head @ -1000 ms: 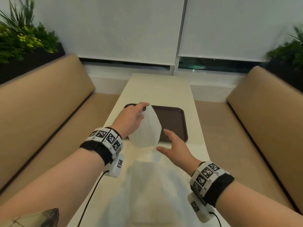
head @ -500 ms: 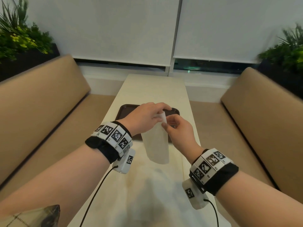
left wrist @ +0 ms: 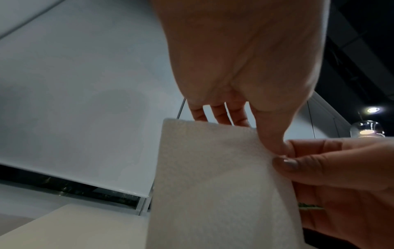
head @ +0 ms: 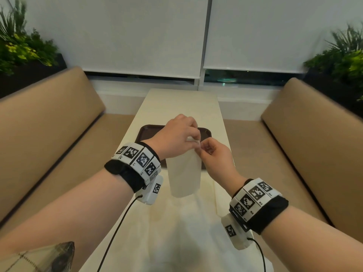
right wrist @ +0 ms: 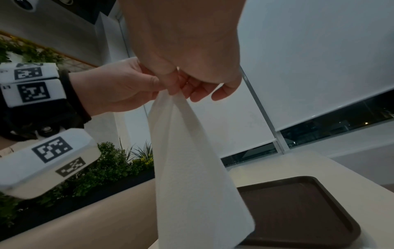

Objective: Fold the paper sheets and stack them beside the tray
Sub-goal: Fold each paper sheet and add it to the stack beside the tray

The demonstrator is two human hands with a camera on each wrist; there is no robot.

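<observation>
hanging straight down from both hands, the paper sheet is held in the air above the near edge of the brown tray, long axis vertical, free lower end loose and clear of the bench.

left hand: thumb and fingers pinch the sheet's top edge from above, palm down. right hand: thumb and forefinger pinch the same top corner from the right side, the 2 grips touching. both hold paper only, nothing else.

sheet looks already doubled lengthwise in the right wrist view, 2 layers meeting at the pinch; cannot tell if the edges line up.

key relation: all of the sheet lies below the fingers, so any next fold, by my reading, means bringing the low end up or laying it flat. more white paper lies on the bench nearer the body, below the hands. neither hand is nearer; they share 1 corner.
</observation>
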